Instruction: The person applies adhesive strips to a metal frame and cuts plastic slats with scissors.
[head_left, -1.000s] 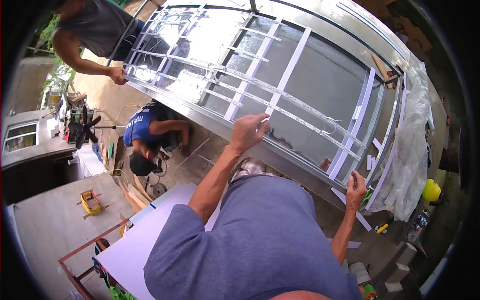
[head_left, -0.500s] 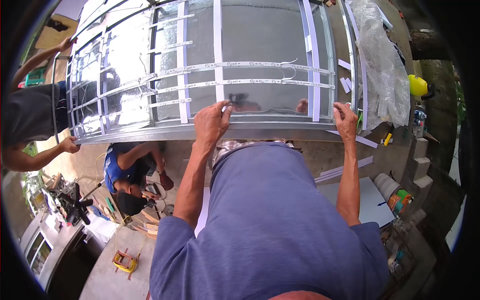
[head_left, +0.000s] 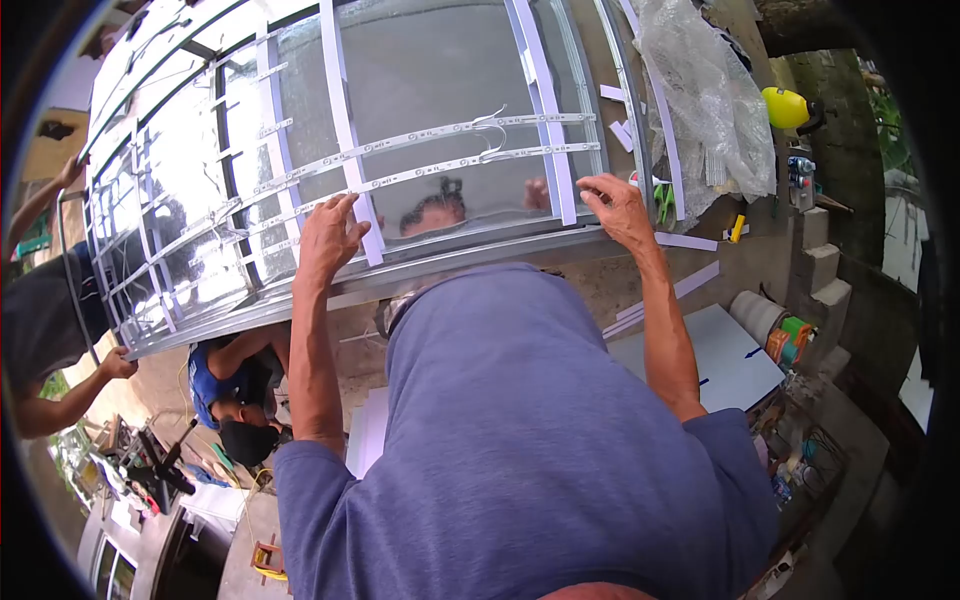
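A large metal-framed panel (head_left: 440, 80) with a mirror-like sheet lies in front of me, crossed by white strips (head_left: 345, 120) and LED light strips (head_left: 440, 135). My left hand (head_left: 328, 238) is open over its near edge, fingertips close to the lower end of a white strip, thumb apart. By the panel's near right corner my right hand (head_left: 620, 212) is open too, fingers loosely curved and thumb apart. Neither shows anything held. Short wires (head_left: 490, 130) stick out from the LED strips between my hands.
At left, a person's hand (head_left: 120, 362) touches the frame's corner. Another person in a blue top (head_left: 215, 375) crouches below the near edge. Bubble wrap (head_left: 705, 100), a yellow-handled cutter (head_left: 738, 228) and a yellow rounded object (head_left: 786, 107) are at right. A white board (head_left: 715, 350) lies near my right arm.
The view has turned, so the panel appears shifted left and tilted. My left fingers have gone from a pinch to spread, and my right fingers have loosened near the corner.
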